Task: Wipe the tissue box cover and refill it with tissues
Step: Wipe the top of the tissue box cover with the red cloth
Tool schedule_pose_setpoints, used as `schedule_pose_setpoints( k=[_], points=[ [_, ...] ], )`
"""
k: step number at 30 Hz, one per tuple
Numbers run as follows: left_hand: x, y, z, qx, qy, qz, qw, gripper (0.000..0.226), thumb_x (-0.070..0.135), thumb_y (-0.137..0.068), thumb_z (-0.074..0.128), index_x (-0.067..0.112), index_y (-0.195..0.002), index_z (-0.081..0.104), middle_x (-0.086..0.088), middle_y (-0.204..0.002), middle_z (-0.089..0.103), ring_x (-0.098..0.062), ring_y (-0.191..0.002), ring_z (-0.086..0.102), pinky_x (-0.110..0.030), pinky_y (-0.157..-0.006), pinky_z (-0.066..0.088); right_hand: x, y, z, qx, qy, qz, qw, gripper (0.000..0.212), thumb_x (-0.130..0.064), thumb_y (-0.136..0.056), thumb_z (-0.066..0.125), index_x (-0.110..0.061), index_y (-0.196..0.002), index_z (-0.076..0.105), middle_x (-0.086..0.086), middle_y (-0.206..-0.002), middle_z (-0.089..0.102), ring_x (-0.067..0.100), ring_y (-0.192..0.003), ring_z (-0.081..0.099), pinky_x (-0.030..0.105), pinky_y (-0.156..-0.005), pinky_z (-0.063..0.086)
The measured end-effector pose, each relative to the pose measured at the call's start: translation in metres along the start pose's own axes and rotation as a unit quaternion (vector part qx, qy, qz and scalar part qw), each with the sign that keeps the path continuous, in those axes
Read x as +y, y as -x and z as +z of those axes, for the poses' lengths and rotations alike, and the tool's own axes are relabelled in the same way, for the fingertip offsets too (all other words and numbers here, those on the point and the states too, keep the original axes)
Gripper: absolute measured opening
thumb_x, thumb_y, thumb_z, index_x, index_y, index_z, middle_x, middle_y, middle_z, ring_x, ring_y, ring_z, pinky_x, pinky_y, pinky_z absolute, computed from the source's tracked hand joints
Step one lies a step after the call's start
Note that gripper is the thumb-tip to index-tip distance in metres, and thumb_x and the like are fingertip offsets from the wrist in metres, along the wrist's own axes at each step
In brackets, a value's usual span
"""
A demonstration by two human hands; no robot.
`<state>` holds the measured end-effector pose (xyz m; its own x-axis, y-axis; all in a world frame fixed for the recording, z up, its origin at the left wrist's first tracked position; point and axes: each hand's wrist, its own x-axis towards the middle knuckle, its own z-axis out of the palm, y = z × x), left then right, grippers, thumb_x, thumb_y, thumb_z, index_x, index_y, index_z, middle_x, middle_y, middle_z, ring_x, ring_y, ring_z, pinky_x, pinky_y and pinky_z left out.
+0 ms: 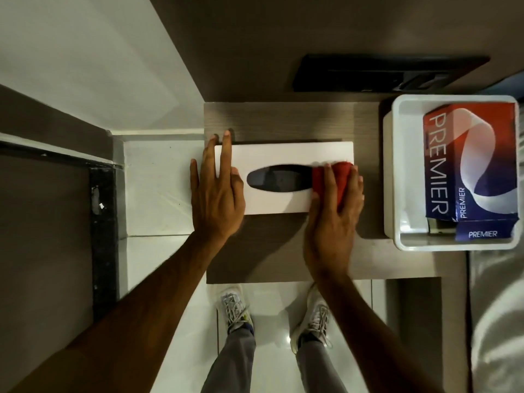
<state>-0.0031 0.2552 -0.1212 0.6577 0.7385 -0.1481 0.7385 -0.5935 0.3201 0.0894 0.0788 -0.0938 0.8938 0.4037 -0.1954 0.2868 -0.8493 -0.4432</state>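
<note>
White rectangular tissue box cover (pixel 283 154) with a dark oval slot on top lies flat on the brown wood-grain side table (pixel 283 120), long axis running left to right; its left end overhangs the table edge slightly, above the pale tiled floor (pixel 158 194).

Left hand (pixel 217 194): flat and open, palm down on the cover's left end; fingers spread and extended toward the wall, nothing grasped; it presses on the cover rather than gripping it.

Right hand (pixel 334 211): fingers curled over a bunched red cloth (pixel 338 177), clasping it against the cover's right end; the cloth sits at the right tip of the oval slot and reaches the cover's right edge; cloth slightly blurred.

Cover lies between and beneath both hands, in contact with each.

White plastic tub (pixel 392 177) stands just right of the table, apart from the cover; inside it, a red, white and blue carton (pixel 470 160) printed PREMIER, one end flap open.
</note>
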Motion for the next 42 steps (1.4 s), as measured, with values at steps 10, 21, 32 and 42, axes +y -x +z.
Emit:
schedule_pose_setpoints(
  k=[10, 21, 32, 42],
  points=[
    [-0.001, -0.001, 0.000, 0.001, -0.006, 0.005, 1.000, 0.058, 0.038, -0.107, 0.018, 0.022, -0.163, 0.018, -0.009, -0.171, 0.022, -0.028, -0.159, 0.022, -0.051, -0.131, 0.016, 0.005, -0.006, -0.004, -0.034, 0.048, -0.102, 0.993, 0.059, -0.049, -0.105, 0.036, -0.032, -0.161, 0.025, 0.013, -0.170, 0.011, 0.037, -0.156, 0.013, 0.063, -0.118, 0.033],
    [-0.001, 0.000, 0.000, -0.001, 0.014, 0.003, 1.000, 0.061, 0.040, -0.105, 0.018, 0.020, -0.163, 0.018, -0.012, -0.170, 0.024, -0.028, -0.158, 0.024, -0.052, -0.131, 0.017, -0.074, -0.054, 0.024, -0.053, 0.040, -0.148, 0.987, 0.064, -0.045, -0.103, 0.048, -0.025, -0.160, 0.028, 0.019, -0.169, 0.014, 0.041, -0.157, 0.011, 0.056, -0.126, 0.015],
    [-0.006, 0.003, 0.004, -0.021, -0.039, 0.016, 0.999, 0.058, 0.039, -0.109, 0.027, 0.019, -0.162, 0.017, -0.010, -0.172, 0.018, -0.025, -0.161, 0.014, -0.048, -0.132, 0.009, -0.093, -0.049, 0.034, -0.045, 0.039, -0.154, 0.986, 0.056, -0.040, -0.105, 0.046, -0.027, -0.158, 0.034, 0.017, -0.168, 0.020, 0.041, -0.156, 0.014, 0.055, -0.127, 0.016],
    [-0.004, -0.001, 0.003, 0.010, 0.012, 0.013, 1.000, 0.058, 0.039, -0.107, 0.020, 0.022, -0.162, 0.020, -0.009, -0.169, 0.026, -0.027, -0.158, 0.025, -0.052, -0.130, 0.019, -0.061, -0.070, 0.009, -0.004, 0.032, -0.036, 0.999, 0.066, -0.036, -0.098, 0.060, -0.029, -0.158, 0.033, 0.013, -0.170, 0.016, 0.039, -0.157, 0.011, 0.060, -0.124, 0.022]
  ],
)
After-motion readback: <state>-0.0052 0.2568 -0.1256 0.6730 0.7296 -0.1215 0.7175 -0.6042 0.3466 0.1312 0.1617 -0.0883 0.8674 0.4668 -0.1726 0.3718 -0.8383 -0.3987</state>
